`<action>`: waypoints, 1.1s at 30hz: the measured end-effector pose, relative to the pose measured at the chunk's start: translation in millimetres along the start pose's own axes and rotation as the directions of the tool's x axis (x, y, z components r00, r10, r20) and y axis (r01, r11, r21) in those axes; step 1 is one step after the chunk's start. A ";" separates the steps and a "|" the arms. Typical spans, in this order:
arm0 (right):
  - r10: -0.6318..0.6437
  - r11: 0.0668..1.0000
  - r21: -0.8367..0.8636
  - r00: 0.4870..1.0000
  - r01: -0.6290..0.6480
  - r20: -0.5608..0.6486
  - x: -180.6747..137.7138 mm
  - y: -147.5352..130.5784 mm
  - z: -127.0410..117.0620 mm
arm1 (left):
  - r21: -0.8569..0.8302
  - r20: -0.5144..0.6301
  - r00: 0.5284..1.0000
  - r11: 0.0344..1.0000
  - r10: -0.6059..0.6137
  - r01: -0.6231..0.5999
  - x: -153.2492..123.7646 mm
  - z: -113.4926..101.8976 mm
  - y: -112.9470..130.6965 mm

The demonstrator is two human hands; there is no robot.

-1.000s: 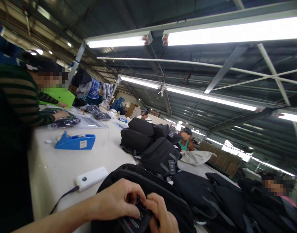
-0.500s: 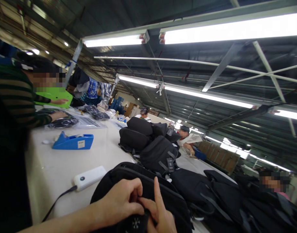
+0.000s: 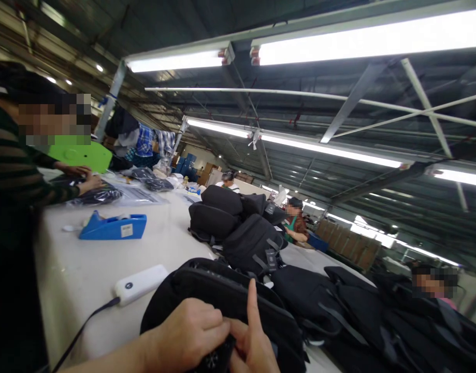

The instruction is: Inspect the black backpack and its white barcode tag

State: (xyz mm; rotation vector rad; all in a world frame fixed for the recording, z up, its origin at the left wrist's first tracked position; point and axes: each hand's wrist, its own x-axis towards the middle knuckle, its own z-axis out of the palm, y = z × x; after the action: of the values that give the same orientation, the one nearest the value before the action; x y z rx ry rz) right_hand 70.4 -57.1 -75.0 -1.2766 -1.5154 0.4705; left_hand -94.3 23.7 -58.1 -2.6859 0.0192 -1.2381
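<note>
The left hand (image 3: 189, 334) sits at the bottom edge of the view, its fingers curled tight around a small dark tag (image 3: 216, 357) that peeks out between both hands; the right hand (image 3: 253, 344) presses against it from the other side, thumb and lower fingers pinching the same tag while the forefinger sticks straight up; the tag lies on top of a black backpack (image 3: 230, 295) that rests on the white counter (image 3: 105, 259) directly in front of the person; just left of the backpack lies a white power bank (image 3: 140, 284) with a dark cable (image 3: 86, 324) running off toward the lower left; farther up the counter stands a blue tape dispenser (image 3: 112, 226), well apart from the hands; beyond the backpack, more black backpacks (image 3: 238, 228) are piled together, and another heap of black bags (image 3: 377, 316) spreads to the right; at the left a person in a dark striped sleeve (image 3: 24, 181) leans over the counter with a hand on clear plastic bags (image 3: 117, 196); other people sit on the far side of the counter; long tube lights (image 3: 362, 44) hang overhead
</note>
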 end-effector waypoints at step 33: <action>0.203 0.945 0.283 0.973 -0.166 -0.109 13.0 -41.9 6.6 | -0.642 0.425 0.728 0.389 -0.538 0.661 26.3 -52.4 -18.4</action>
State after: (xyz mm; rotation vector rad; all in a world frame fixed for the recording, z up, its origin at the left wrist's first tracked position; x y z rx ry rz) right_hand 46.5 -58.4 -37.6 -1.2117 -1.1758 0.6754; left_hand -117.9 31.0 -1.8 -3.7615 -0.7024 -1.4170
